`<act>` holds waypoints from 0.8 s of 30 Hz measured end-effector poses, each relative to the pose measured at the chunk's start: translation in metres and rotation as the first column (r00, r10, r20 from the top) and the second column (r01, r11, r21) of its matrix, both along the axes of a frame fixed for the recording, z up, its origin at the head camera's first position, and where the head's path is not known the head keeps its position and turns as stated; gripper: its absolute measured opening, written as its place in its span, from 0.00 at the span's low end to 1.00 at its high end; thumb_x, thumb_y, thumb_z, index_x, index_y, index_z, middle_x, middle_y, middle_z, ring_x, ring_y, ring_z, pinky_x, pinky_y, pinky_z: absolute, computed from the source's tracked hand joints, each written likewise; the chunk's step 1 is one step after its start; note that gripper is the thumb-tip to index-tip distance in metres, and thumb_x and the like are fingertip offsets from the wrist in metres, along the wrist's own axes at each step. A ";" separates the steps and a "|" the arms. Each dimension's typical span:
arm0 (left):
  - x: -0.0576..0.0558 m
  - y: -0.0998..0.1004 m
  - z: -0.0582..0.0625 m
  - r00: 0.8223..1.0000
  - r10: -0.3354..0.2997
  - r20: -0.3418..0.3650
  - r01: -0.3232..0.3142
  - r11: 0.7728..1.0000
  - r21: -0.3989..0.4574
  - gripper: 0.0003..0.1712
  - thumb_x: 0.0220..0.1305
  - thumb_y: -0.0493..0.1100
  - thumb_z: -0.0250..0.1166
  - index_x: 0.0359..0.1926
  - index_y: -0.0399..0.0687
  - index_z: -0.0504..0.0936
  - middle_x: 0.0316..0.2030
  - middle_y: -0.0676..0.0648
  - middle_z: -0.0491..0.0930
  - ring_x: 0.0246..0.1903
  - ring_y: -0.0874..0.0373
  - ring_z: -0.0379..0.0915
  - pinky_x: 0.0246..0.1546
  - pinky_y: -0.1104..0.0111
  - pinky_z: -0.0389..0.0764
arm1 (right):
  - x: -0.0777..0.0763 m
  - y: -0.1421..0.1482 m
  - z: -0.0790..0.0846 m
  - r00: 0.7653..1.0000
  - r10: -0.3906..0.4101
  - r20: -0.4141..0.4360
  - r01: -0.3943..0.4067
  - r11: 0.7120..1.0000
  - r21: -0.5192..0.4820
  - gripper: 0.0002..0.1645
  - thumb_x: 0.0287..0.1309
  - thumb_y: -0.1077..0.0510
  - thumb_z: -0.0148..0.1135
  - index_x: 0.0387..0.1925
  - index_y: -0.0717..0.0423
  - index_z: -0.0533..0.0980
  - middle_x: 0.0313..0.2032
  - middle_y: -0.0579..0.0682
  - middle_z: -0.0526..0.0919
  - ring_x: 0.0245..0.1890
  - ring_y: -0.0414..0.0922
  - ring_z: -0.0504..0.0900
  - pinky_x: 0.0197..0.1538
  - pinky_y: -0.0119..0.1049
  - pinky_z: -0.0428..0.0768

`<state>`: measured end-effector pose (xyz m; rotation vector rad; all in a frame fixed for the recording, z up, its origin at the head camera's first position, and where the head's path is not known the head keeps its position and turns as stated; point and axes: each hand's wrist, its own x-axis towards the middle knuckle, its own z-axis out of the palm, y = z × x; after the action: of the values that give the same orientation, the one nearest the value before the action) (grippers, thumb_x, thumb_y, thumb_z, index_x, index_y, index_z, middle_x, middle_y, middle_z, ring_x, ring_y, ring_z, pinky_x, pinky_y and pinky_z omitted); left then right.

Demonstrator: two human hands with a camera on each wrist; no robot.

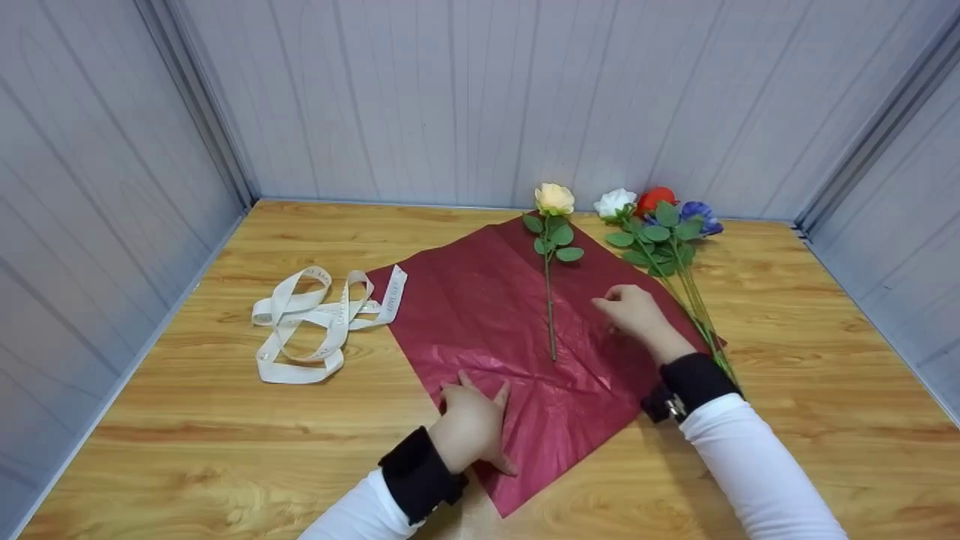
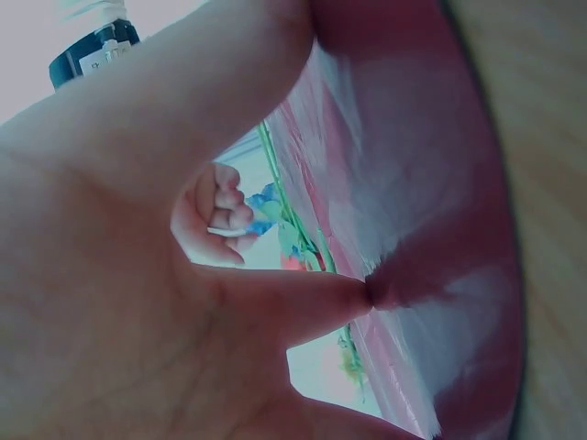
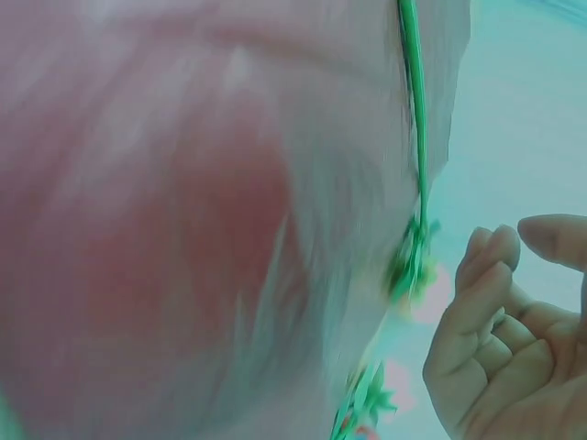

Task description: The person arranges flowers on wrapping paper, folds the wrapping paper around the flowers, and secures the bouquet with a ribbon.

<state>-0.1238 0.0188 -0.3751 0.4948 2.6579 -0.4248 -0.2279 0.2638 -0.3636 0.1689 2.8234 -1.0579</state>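
Dark red wrapping paper lies spread on the wooden table, a corner towards me. My left hand rests on its near part with fingers spread; in the left wrist view fingertips touch the sheet. A cream artificial rose lies on the paper, its bloom at the far corner and its green stem pointing towards me. Above the paper's right side, my right hand hovers right of that stem. The right wrist view shows that hand's fingers loosely bent, a gap to the thumb, and nothing held.
At the right, a white rose, a red flower and a blue flower lie together, stems partly over the paper's right edge and running under my right wrist. A looped white printed ribbon lies left. Panel walls enclose the table.
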 end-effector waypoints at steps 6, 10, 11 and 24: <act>-0.001 0.000 -0.001 1.000 0.000 0.008 0.000 1.000 -0.012 0.68 0.31 0.82 0.64 0.73 0.68 0.48 0.67 0.30 0.58 0.65 0.37 0.60 0.48 0.54 0.73 | 0.010 0.038 0.001 0.996 -0.062 -0.058 0.064 0.997 0.035 0.18 0.64 0.55 0.52 0.39 0.71 0.74 0.21 0.52 0.78 0.18 0.40 0.78 0.25 0.31 0.73; -0.001 0.000 -0.001 1.000 -0.003 0.006 0.003 1.000 -0.009 0.68 0.31 0.83 0.64 0.73 0.68 0.48 0.67 0.29 0.58 0.65 0.36 0.59 0.48 0.53 0.73 | 0.020 0.066 -0.002 0.991 -0.105 -0.077 0.110 0.991 0.071 0.18 0.63 0.57 0.51 0.38 0.73 0.73 0.19 0.49 0.76 0.17 0.38 0.76 0.24 0.31 0.73; -0.001 0.000 -0.001 1.000 -0.001 0.004 0.001 1.000 -0.005 0.68 0.30 0.82 0.64 0.73 0.68 0.48 0.67 0.29 0.58 0.64 0.36 0.60 0.48 0.53 0.73 | 0.023 0.073 -0.003 0.990 -0.114 -0.079 0.121 0.989 0.086 0.18 0.62 0.56 0.51 0.38 0.72 0.73 0.18 0.49 0.76 0.17 0.38 0.76 0.25 0.31 0.73; 0.001 -0.001 0.000 1.000 -0.008 -0.027 0.009 1.000 0.022 0.69 0.29 0.82 0.65 0.73 0.66 0.51 0.66 0.28 0.60 0.64 0.38 0.62 0.48 0.53 0.74 | 0.051 0.121 -0.016 0.996 -0.080 0.035 0.065 0.946 0.318 0.18 0.55 0.54 0.57 0.29 0.69 0.70 0.26 0.62 0.76 0.27 0.56 0.76 0.31 0.43 0.73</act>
<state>-0.1224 0.0174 -0.3752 0.5105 2.6905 -0.4079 -0.1773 0.3850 -0.3794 0.3248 2.9435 -0.5938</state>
